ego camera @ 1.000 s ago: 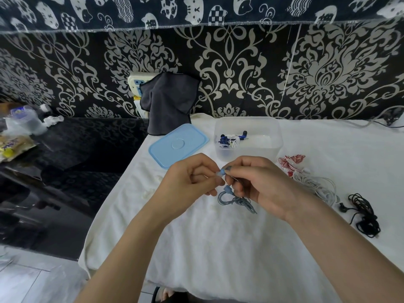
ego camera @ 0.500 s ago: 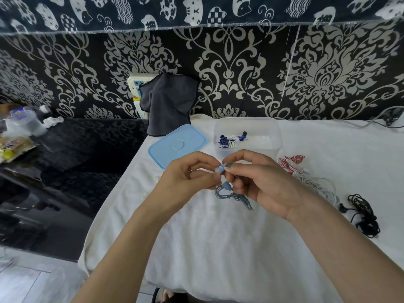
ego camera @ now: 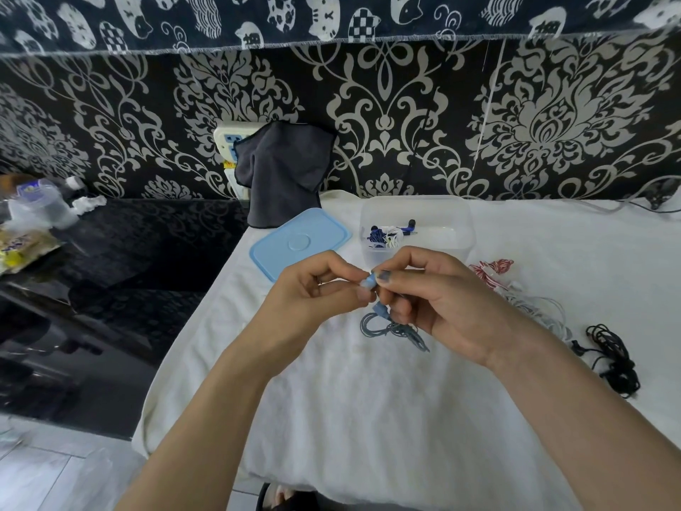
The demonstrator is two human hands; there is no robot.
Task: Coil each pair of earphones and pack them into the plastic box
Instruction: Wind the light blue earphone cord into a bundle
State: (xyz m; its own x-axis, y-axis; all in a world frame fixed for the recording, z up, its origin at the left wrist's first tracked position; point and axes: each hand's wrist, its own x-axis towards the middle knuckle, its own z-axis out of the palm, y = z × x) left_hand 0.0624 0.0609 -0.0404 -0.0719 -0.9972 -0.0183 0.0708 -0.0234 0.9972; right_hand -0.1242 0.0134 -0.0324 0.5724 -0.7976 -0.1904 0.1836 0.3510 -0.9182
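Both hands meet above the white cloth. My left hand (ego camera: 313, 293) and my right hand (ego camera: 438, 300) pinch the light-blue earbud ends of the blue-grey earphones (ego camera: 390, 328), whose cord hangs in loops down to the cloth. Behind them stands the clear plastic box (ego camera: 457, 223) with a coiled dark-blue and white pair (ego camera: 385, 236) inside. Its light-blue lid (ego camera: 298, 241) lies to the left. On the right lie a red-and-white pair (ego camera: 492, 269), a white pair (ego camera: 541, 311) and a black pair (ego camera: 611, 357).
A dark grey cloth (ego camera: 283, 175) hangs at the wall behind the lid. The white cloth's left edge (ego camera: 191, 341) drops beside a black counter (ego camera: 121, 260) with bottles and a snack packet (ego camera: 22, 245) at far left.
Both hands have risen a little toward the box with the blue-grey earphones. The hanging cord loops lifted slightly with them.
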